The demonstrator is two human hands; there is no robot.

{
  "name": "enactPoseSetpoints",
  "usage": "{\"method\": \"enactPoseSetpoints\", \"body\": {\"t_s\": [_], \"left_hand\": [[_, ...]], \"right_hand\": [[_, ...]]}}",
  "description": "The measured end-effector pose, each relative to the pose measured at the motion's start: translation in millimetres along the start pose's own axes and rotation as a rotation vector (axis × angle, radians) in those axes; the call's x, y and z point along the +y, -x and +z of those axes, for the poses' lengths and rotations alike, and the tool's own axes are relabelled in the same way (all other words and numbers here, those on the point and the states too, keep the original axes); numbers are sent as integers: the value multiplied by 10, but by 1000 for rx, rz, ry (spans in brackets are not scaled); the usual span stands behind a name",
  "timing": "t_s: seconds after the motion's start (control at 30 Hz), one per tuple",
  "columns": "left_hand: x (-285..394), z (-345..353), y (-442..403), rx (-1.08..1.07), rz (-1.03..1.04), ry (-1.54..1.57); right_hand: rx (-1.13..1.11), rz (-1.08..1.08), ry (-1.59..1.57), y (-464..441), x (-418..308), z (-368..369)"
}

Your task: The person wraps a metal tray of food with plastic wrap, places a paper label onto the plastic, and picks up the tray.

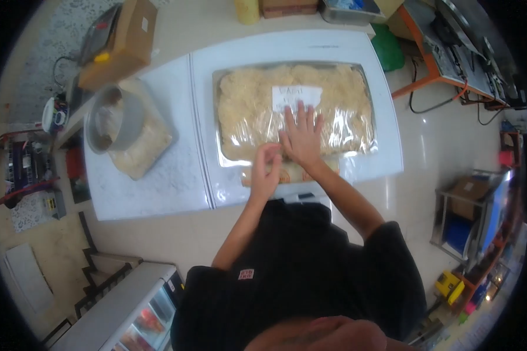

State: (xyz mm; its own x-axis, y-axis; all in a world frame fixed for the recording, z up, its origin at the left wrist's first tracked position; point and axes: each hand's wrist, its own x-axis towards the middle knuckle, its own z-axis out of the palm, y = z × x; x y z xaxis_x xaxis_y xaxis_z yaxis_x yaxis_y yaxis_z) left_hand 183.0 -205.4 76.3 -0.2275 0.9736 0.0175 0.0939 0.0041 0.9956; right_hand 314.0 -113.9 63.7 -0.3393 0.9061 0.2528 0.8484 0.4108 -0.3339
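A metal tray (pixel 215 99) on the white surface is heaped with pale, fluffy food (pixel 249 96) under clear plastic wrap. A white paper label (pixel 287 95) with handwriting lies on the middle of the food. My right hand (pixel 303 134) rests on the wrap with its fingers spread, the fingertips at the label's lower edge. Close to the tray's near edge, my left hand (pixel 267 167) has its fingers curled near my right thumb; whether they hold anything is too small to tell. A brown printed packet (pixel 293 173) lies partly behind my left hand, along the near edge.
At the left of the white surface (pixel 152 199), a round metal pot (pixel 117 120) stands beside a clear bag of pale food (pixel 140 149). Behind are a cardboard box (pixel 123 44), a yellow container (pixel 247 11) and another metal tray (pixel 351 14). An orange-framed table (pixel 418 47) stands at the right.
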Motion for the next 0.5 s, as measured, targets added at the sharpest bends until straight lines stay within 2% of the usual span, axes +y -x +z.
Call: {"method": "enactPoseSetpoints", "body": {"t_s": [0.03, 0.1, 0.13, 0.17, 0.23, 0.27, 0.3, 0.33, 0.37, 0.4, 0.43, 0.5], "left_hand": [[-69, 86, -161, -39, -91, 97], [-158, 11, -294, 109, -390, 311], [-204, -74, -402, 179, -532, 420], [-354, -196, -444, 217, -507, 377], [-507, -562, -538, 307, -291, 132], [-505, -707, -617, 404, -255, 52], [-587, -839, -717, 505, -128, -309], [-567, -894, -842, 500, -159, -338], [-509, -912, -977, 497, -189, -366], [-494, -949, -1117, 498, -214, -390], [-537, -1011, -1224, 407, -377, -314], [-621, -1103, -1381, 292, -417, -337]], "right_hand": [[-8, -21, -42, -37, 55, -40], [-84, -44, -215, -43, 421, -269], [59, 49, -212, 42, 751, -234], [200, 147, -210, 143, 1182, -128], [349, 318, -122, 168, 1825, -459], [313, 531, -64, 266, 2249, -461], [232, 650, -120, 357, 2573, -489], [104, 844, -333, 346, 2687, -588], [76, 851, -486, 394, 2955, -487], [10, 914, -621, 272, 2886, -580], [-61, 972, -757, 146, 2778, -693], [-184, 936, -725, 30, 2839, -632]]}}
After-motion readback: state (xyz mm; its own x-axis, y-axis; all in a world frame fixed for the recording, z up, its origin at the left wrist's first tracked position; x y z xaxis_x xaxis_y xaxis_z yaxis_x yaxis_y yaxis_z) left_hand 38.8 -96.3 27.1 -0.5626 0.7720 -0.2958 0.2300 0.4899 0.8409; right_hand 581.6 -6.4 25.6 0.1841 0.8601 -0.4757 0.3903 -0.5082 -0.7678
